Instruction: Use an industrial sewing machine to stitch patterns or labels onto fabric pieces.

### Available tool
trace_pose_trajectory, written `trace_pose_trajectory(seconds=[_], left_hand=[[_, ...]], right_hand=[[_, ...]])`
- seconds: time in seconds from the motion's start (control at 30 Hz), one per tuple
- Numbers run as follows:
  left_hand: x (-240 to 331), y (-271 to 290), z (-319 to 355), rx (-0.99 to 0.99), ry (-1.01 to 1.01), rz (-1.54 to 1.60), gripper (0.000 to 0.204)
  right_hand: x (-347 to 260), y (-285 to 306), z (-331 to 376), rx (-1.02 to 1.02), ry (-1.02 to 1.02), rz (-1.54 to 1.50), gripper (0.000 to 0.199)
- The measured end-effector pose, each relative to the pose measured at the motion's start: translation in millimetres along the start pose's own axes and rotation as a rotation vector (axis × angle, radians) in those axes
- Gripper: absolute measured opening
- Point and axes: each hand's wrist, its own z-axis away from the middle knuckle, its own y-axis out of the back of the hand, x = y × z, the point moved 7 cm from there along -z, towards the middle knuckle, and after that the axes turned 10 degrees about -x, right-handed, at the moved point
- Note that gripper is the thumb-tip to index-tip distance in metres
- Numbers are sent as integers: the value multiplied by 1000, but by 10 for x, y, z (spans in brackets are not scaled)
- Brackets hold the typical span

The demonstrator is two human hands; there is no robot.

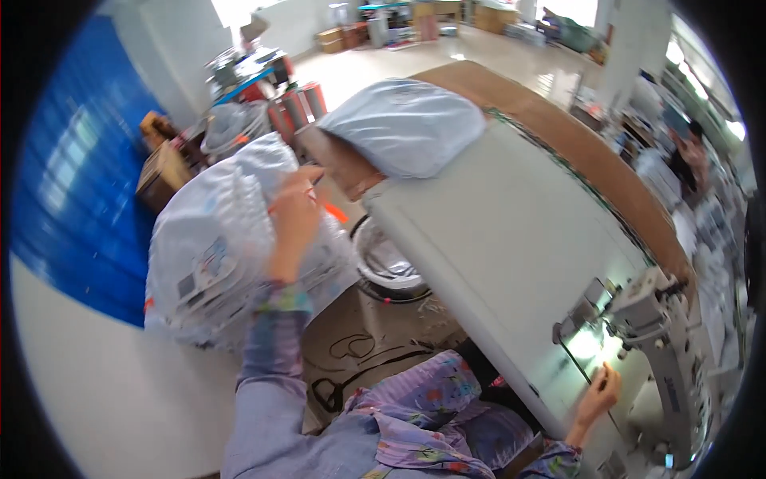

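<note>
My left hand (pixel 295 219) is raised over a heap of white fabric pieces (pixel 211 247) at the left, its fingers curled and smeared by motion. A bright orange strip (pixel 335 212) sticks out beside it; what the fingers hold is not clear. At the right, my right hand (pixel 598 393) rests on the sewing table by the lit needle area of a sewing machine (pixel 646 319). Its fingertips are pinched together, and whatever may be in them is too small to name. A pale blue-white fabric piece (pixel 407 124) lies on the table's far left corner.
The pale sewing table (pixel 495 215) has a brown board (pixel 590 152) along its far side. Below its left edge stands a round white bin (pixel 387 255). Cords (pixel 351 371) lie on the floor. Cardboard boxes (pixel 163 172) stand behind the heap. Another person (pixel 690 160) sits at far right.
</note>
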Motion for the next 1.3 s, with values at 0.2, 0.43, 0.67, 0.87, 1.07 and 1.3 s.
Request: trace_pose_trajectory(seconds=[0.2, 0.43, 0.67, 0.87, 1.07, 1.3], left_hand=[[699, -2162, -923, -58, -374, -494, 60], [-772, -2060, -1562, -572, 24, 408, 37], [1760, -1567, -926, -344, -419, 144, 23], [3103, -1895, 1194, -994, -595, 298, 31], [3657, -2018, 1324, -1224, -685, 373, 31], [3733, -2540, 1282, -764, -881, 317, 47]], right_hand=[[-721, 361, 510, -87, -236, -146, 14], [-72, 927, 1438, 54, -452, -37, 14], [-424, 891, 1417, 20, -501, -71, 14], [-1241, -116, 641, -309, -422, -1006, 32], [-1121, -306, 456, -361, -415, -642, 36], [-1141, -280, 549, -264, -348, -571, 36]])
